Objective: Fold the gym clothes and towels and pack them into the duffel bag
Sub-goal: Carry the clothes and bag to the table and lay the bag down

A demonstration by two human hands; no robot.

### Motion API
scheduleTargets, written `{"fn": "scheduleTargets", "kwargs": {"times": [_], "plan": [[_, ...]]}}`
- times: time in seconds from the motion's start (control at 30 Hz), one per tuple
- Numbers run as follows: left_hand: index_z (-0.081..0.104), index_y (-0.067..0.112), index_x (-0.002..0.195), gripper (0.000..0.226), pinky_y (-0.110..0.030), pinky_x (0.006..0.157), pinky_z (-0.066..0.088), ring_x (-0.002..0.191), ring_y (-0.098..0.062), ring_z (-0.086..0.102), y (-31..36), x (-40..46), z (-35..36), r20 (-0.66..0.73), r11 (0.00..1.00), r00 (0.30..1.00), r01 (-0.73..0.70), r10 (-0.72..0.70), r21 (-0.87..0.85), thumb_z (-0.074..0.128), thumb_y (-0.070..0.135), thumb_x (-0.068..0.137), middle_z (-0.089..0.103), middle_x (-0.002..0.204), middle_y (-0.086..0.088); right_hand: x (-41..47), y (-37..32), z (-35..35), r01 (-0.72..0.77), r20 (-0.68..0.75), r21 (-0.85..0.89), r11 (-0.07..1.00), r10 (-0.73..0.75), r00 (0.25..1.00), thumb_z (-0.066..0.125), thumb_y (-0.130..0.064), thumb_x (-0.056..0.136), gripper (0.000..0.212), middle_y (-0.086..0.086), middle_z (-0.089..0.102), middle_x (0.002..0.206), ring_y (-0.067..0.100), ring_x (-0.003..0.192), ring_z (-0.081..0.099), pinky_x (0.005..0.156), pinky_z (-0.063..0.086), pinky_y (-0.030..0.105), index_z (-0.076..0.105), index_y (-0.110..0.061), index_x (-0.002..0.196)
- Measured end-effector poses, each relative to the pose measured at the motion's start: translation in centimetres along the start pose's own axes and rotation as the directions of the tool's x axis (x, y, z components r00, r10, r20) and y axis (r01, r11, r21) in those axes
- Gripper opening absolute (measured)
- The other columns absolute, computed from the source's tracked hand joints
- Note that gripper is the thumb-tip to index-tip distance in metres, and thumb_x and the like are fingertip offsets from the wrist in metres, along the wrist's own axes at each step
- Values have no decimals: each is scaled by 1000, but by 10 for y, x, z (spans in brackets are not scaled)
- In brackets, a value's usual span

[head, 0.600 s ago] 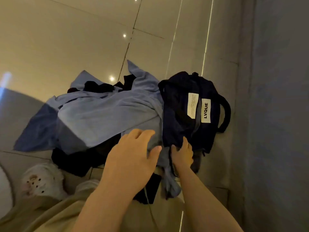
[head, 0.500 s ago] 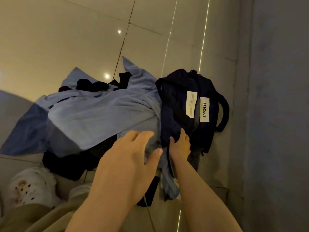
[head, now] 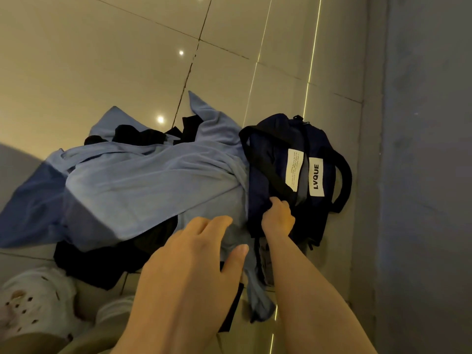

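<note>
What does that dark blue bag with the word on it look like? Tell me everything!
The duffel bag is navy cloth with black strap handles, lying slumped and crumpled on the tiled floor close to the wall. Two white labels show; one reads LVQUE. The right hand grips its near edge. A light blue towel from the clothes heap presses against its left side. What is inside cannot be seen.

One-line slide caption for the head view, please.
Right hand grips the navy duffel bag while left hand reaches over the blue towel.
</note>
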State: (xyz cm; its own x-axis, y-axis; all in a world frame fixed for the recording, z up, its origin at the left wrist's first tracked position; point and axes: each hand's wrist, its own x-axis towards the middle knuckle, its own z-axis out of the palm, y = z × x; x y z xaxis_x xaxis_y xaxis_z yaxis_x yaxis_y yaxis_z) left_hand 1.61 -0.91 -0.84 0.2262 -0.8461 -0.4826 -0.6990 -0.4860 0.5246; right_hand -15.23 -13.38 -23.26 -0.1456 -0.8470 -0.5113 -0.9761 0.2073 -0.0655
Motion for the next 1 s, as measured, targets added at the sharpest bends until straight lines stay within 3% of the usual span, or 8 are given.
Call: {"fn": "scheduleTargets", "kwargs": {"times": [0.13, 0.27, 0.4, 0.63, 0.83, 1.0], "plan": [[28, 44, 139, 50, -24, 91, 42, 116, -6, 47, -8, 3, 3, 16, 1000, 1000, 9, -9, -19, 33, 59, 91, 41, 131, 21, -16, 6, -28, 70, -84, -22, 997, -72, 994, 42, -8, 98, 45, 6, 52, 131, 25, 110, 55, 94, 34, 34, 43, -24, 141], [38, 37, 138, 54, -33, 93, 46, 112, -12, 53, -18, 7, 6, 34, 994, 998, 51, -48, -96, 39, 59, 88, 50, 128, 12, -36, 10, -70, 144, -202, 72, 987, -127, 971, 43, -7, 97, 41, 6, 60, 125, 25, 112, 56, 97, 36, 37, 53, -20, 135], [43, 32, 137, 49, -33, 95, 46, 115, -14, 53, -19, 1, -4, 41, 979, 996, 81, -75, -185, 48, 51, 92, 53, 129, 9, -56, -3, -124, 212, -313, 194, 958, -144, 939, 46, -8, 97, 35, 6, 64, 120, 24, 109, 58, 97, 42, 37, 61, -18, 127], [51, 28, 133, 43, -34, 93, 47, 108, -15, 57, -27, -38, -26, -100, 948, 988, 80, -116, -308, 55, 41, 92, 59, 121, 4, -119, -62, -189, 380, -483, 189, 905, -251, 839, 47, -11, 97, 32, 2, 63, 117, 20, 111, 54, 96, 32, 33, 63, -20, 123], [56, 24, 126, 35, -32, 83, 46, 94, -13, 57, -56, -77, -43, -238, 889, 932, 150, -273, -433, 56, 37, 93, 62, 110, 2, -213, -114, -144, 527, -386, 237, 816, -419, 822, 47, -17, 98, 30, 0, 61, 119, 20, 112, 51, 95, 32, 36, 61, -22, 124], [55, 21, 127, 35, -28, 78, 40, 91, -11, 52, -80, -86, -39, -181, 878, 926, 234, -333, -417, 54, 36, 95, 57, 101, 6, -240, -122, -60, 520, -53, 202, 830, -521, 852, 43, -11, 97, 33, 2, 60, 121, 23, 114, 49, 92, 33, 37, 60, -22, 123]]}}
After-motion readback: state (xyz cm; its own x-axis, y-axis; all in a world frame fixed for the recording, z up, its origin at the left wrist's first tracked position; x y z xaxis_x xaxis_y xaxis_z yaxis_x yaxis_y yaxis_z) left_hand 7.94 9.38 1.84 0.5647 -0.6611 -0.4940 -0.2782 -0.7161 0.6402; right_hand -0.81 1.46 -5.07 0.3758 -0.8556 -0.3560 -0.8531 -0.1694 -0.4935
